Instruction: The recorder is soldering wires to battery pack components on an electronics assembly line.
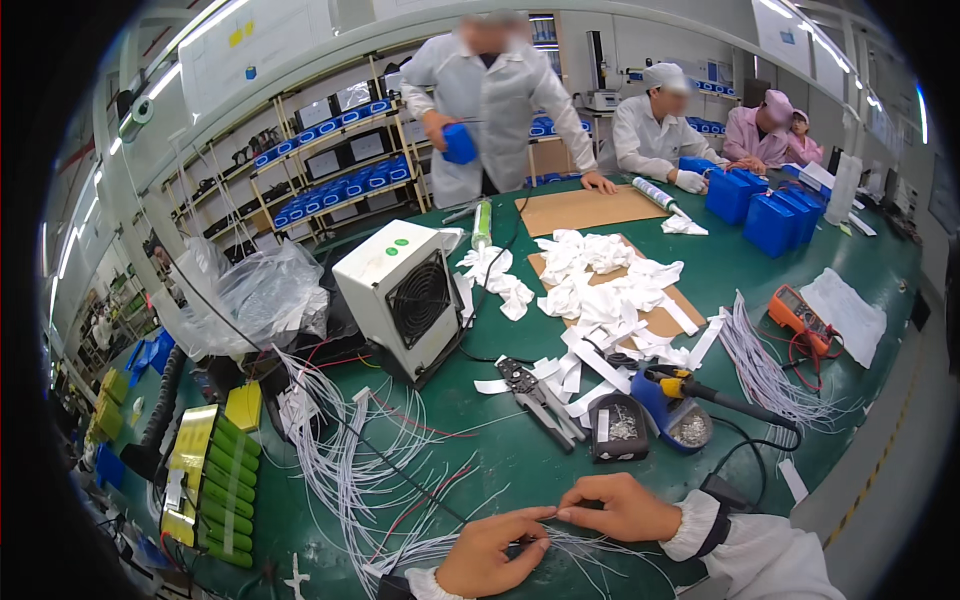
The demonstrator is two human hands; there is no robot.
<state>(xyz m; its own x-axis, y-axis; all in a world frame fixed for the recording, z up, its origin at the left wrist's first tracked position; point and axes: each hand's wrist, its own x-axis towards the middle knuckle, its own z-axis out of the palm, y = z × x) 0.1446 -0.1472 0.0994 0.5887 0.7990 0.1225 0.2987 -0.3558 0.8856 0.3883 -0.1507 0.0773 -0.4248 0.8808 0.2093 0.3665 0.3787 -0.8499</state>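
The green bench [720, 262] is carrying a loose spray of slender wires [340, 455], mostly white with some red, curling left of the hands and beneath them. The right hand [622, 508] is pinching a thin strand [551, 516] in its grip, meeting the left hand [492, 553], whose grip is curling, how tightly I cannot tell.

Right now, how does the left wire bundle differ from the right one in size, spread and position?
Size: left bundle looks bigger than right bundle. Spread: left bundle sprawls in loose curves; right bundle is straighter, fanning at its near end. Position: left bundle reaches near the left hand; right bundle lies by the orange meter. Both: mostly thin white wires on the green table.
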